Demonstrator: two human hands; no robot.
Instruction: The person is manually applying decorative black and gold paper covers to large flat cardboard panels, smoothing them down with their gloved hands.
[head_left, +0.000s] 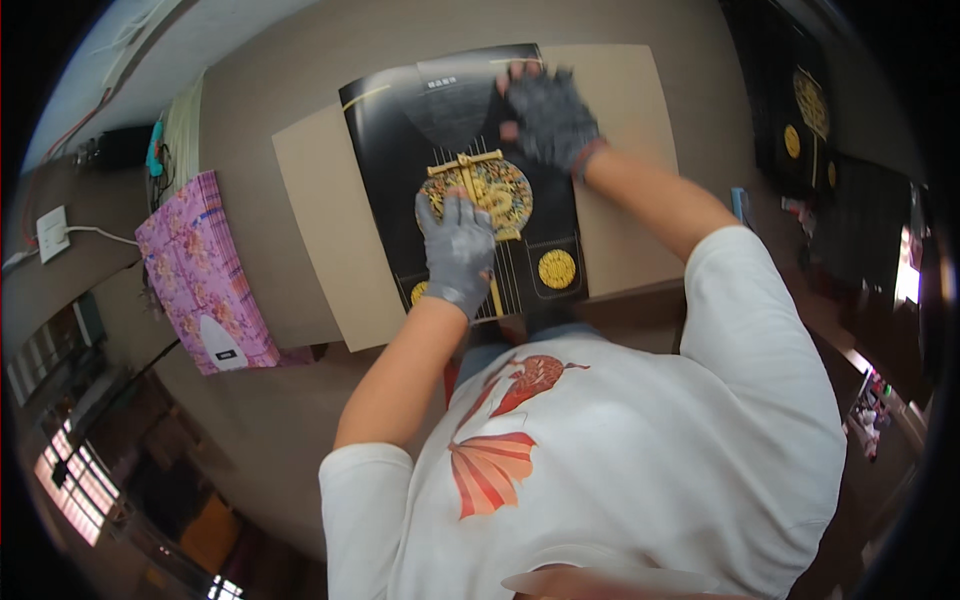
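A glossy black printed sheet with a gold and multicolored round dragon emblem lies on a larger beige board. My left hand, in a grey glove with some bare fingertips, rests flat on the emblem with its fingers stretched forward. At the sheet's far right corner is my right hand in a darker grey glove, slightly blurred. Its fingers are spread over the sheet's edge, and nothing shows in its grasp. The far part of the sheet looks slightly bowed and catches the light.
The board lies on a brownish table. To the left, a pink flowered cloth hangs over the table edge, near a white wall socket with a cable. More black and gold printed sheets are at the far right.
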